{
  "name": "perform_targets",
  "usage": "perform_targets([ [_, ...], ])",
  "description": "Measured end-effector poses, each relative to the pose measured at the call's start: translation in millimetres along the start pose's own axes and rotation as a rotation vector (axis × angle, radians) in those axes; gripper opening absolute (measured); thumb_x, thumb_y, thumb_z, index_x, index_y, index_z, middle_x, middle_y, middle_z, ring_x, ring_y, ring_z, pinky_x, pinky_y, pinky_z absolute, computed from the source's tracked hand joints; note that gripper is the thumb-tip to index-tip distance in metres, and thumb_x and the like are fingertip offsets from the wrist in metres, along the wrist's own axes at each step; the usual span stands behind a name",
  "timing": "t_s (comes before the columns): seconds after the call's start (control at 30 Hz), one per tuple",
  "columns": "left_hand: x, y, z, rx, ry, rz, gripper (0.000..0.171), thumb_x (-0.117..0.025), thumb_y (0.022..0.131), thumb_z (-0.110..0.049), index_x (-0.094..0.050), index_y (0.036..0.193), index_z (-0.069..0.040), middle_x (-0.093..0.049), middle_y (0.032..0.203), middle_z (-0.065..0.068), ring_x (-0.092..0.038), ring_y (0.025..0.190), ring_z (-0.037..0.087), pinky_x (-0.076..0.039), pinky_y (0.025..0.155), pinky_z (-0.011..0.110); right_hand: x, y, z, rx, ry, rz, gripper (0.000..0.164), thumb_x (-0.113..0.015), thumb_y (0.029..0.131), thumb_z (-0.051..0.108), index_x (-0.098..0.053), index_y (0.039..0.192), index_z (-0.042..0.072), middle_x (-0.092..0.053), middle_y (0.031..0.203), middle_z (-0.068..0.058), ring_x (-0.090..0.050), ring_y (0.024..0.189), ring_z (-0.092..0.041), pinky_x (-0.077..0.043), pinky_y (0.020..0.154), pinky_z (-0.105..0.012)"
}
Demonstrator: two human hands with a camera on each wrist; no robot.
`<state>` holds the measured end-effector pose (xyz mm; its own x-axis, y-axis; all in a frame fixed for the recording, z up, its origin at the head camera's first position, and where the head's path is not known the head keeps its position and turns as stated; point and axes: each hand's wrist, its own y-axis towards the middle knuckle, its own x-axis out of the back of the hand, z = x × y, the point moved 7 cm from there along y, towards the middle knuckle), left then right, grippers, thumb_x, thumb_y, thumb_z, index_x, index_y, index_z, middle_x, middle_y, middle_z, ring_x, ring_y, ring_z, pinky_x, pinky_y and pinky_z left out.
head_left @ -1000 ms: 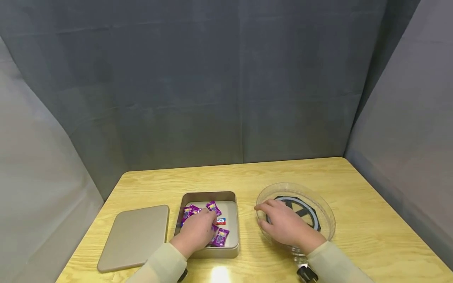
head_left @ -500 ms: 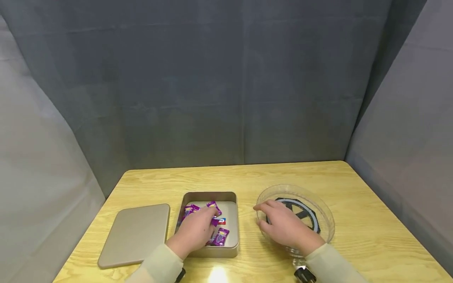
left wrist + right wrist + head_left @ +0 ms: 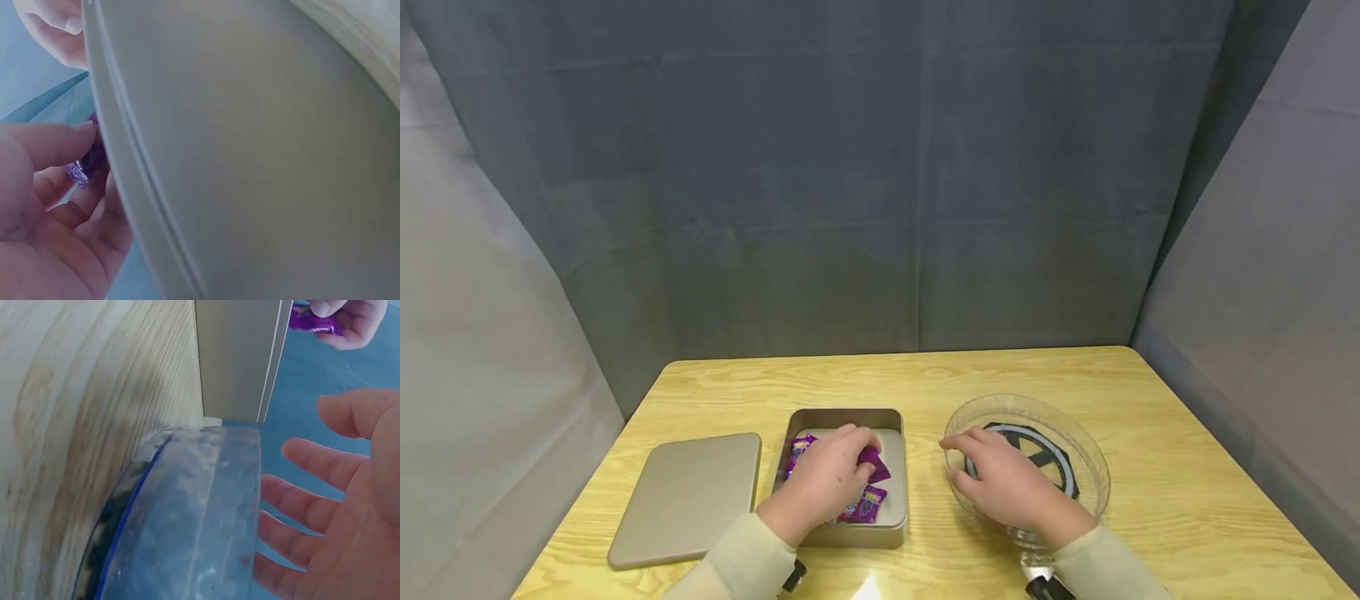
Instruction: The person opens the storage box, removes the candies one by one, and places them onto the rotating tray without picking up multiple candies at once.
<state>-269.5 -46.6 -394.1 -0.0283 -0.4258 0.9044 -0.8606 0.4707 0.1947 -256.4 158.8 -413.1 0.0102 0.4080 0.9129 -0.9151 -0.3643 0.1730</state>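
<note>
My left hand [image 3: 827,475] is over the open square tin [image 3: 850,537]. It pinches a purple candy packet [image 3: 876,465] between thumb and fingers; the packet also shows in both wrist views. More purple packets [image 3: 868,505] lie in the tin, partly hidden under the hand. To the right, my right hand [image 3: 1007,483] hovers over a clear round plastic dish [image 3: 1096,454], fingers spread and slightly bent, holding nothing. In the right wrist view its fingertips [image 3: 297,450] are near the dish's rim.
The tin's flat lid [image 3: 688,500] lies on the wooden table [image 3: 925,375] left of the tin. A black, wheel-like piece with a pale ring [image 3: 1063,467] shows in or beneath the dish. Grey cloth [image 3: 790,183] hangs behind the table and at both sides.
My left hand has lifted a little within the tin, and the purple packet now sticks out from its fingers on the right. My right hand has stayed over the dish.
</note>
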Motion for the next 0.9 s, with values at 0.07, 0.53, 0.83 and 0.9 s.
perform_targets([
  [0.07,0.5,0.9,-1.7,0.009,-0.003,-0.003,0.018,-0.069,0.087,-0.017,-0.061,0.102,-0.022,-0.055,0.089,-0.012,-0.049,0.072,0.004,-0.049,0.065,0.026,1,0,2,-0.001,0.007,0.003,0.036,-0.059,0.092,0.034,-0.057,0.126,0.023,-0.056,0.122,0.003,-0.046,0.114,-0.018,-0.044,0.094,-0.047],
  [0.53,2.4,1.9,-30.0,-0.086,-0.030,-0.073,0.018,-0.072,0.085,-0.020,-0.057,0.094,-0.026,-0.051,0.086,-0.014,-0.047,0.066,0.002,-0.045,0.056,0.019,3,-2,22,0.047,0.002,-0.037,0.047,-0.062,0.089,0.040,-0.050,0.133,0.027,-0.054,0.124,0.008,-0.046,0.113,-0.010,-0.046,0.091,-0.043],
  [0.83,-5.6,5.3,-50.6,-0.163,-0.051,-0.099,0.017,-0.072,0.086,-0.021,-0.058,0.095,-0.023,-0.051,0.083,-0.012,-0.046,0.068,0.001,-0.045,0.057,0.017,5,-4,38,0.093,0.042,-0.036,0.044,-0.062,0.090,0.038,-0.052,0.130,0.025,-0.055,0.124,0.010,-0.047,0.112,-0.008,-0.048,0.090,-0.043],
  [0.9,-8.0,5.8,-52.3,-0.164,-0.068,-0.091,0.017,-0.072,0.086,-0.021,-0.058,0.095,-0.023,-0.052,0.083,-0.012,-0.046,0.068,0.001,-0.045,0.058,0.017,6,-4,41,0.112,0.048,-0.048,0.042,-0.063,0.090,0.037,-0.052,0.128,0.026,-0.056,0.121,0.011,-0.050,0.107,-0.006,-0.050,0.086,-0.040],
])
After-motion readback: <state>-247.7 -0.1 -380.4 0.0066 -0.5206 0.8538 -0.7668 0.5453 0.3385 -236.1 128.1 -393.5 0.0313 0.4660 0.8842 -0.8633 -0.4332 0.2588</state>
